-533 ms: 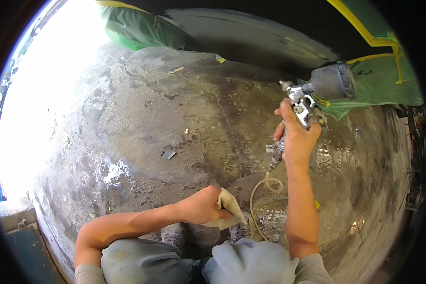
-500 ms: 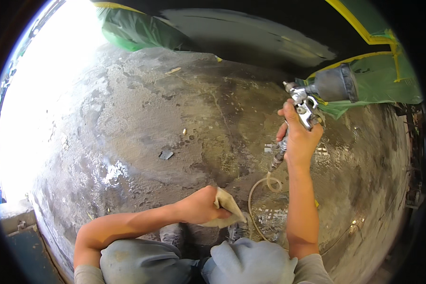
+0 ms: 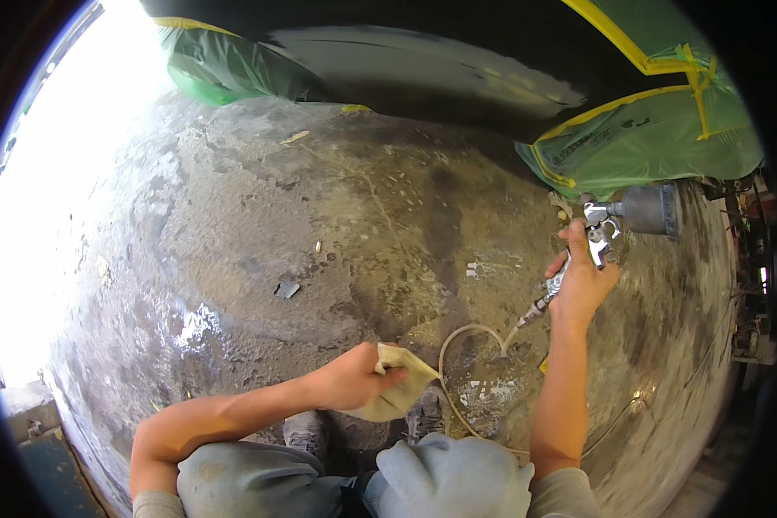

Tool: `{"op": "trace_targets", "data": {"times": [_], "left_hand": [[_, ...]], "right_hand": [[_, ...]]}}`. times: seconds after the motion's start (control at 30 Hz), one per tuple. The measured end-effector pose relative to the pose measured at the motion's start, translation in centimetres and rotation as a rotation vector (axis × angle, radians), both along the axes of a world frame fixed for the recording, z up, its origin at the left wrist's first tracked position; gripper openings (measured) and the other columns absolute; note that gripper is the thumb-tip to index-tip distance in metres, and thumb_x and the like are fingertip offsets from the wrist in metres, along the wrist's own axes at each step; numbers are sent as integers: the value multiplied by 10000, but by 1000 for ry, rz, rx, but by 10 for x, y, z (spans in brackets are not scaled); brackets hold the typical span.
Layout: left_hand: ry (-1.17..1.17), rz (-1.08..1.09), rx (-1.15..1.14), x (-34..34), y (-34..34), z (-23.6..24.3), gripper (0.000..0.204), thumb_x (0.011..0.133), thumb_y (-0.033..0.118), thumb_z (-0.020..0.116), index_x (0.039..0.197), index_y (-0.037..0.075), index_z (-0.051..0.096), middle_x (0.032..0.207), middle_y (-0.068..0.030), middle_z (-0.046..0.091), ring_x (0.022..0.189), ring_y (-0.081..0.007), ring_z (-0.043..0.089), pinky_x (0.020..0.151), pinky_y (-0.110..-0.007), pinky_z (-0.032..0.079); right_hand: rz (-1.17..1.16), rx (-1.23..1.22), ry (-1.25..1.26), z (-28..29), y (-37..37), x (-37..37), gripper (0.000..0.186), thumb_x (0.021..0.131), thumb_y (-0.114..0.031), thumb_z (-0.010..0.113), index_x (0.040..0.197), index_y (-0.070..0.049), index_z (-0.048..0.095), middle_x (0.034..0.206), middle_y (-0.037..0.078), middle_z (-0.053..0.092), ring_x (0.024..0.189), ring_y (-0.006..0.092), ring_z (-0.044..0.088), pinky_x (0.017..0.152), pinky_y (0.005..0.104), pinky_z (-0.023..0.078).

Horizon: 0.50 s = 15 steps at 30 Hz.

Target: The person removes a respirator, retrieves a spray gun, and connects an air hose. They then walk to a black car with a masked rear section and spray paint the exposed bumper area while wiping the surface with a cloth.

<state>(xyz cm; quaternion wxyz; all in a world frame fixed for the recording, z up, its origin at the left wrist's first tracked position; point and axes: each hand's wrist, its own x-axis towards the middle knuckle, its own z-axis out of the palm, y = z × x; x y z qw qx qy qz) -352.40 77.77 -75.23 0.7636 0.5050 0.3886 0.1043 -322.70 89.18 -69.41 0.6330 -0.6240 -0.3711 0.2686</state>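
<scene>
My right hand (image 3: 581,281) is wrapped round the grip of a metal spray gun (image 3: 599,239), out to the right over the floor. A dark grey paint cup (image 3: 650,210) sticks out sideways from the gun. From the lower end of its handle a pale air hose (image 3: 448,354) loops down toward my feet. Close in front of my body, my left hand (image 3: 354,378) is closed on a folded cream-coloured cloth (image 3: 399,386), which hangs partly loose below the thumb.
Across the top stands a black car body panel (image 3: 492,34) with a grey patch (image 3: 423,59). Green masking film (image 3: 665,151) edged in yellow tape covers its wheels. The rough concrete floor (image 3: 259,233) has wet patches and a small grey scrap (image 3: 287,290). Bright light floods the left side.
My right hand has moved right and slightly down with the spray gun, away from the car panel. The hose loop has opened wider. My left hand still holds the cloth.
</scene>
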Motion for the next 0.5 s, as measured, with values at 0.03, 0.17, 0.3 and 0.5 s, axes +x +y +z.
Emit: {"op": "trace_targets", "data": {"times": [0.03, 0.17, 0.3, 0.5], "left_hand": [[1, -32, 23, -1, 0, 0, 235, 1022, 167, 616, 1206, 23, 634, 1034, -56, 712, 937, -124, 639, 846, -321, 530], [8, -46, 168, 0, -5, 4, 261, 979, 211, 632, 1095, -20, 672, 867, -160, 696, 798, -238, 671, 735, -389, 518], [76, -108, 199, -1, -9, 13, 308, 956, 256, 637, 1032, -40, 678, 820, -246, 681, 795, -388, 681, 693, -445, 509], [151, -206, 311, -5, -13, 27, 269, 987, 229, 604, 1140, 20, 677, 841, -221, 672, 761, -380, 634, 707, -443, 507]], "right_hand": [[28, 15, -4, 2, -1, -8, 208, 929, -154, 746, 1021, 23, 686, 849, 115, 704, 430, 122, 526, 379, 276, 380], [145, -7, 18, 14, 0, -47, 197, 934, -149, 740, 1030, 13, 682, 838, 112, 705, 433, 112, 525, 387, 267, 389], [281, -20, 38, 26, 4, -90, 202, 934, -140, 739, 1046, 16, 677, 824, 108, 707, 437, 101, 528, 399, 253, 408], [451, -30, 7, 37, 10, -151, 180, 932, -134, 737, 1009, 18, 680, 807, 107, 703, 441, 86, 532, 402, 242, 406]]}}
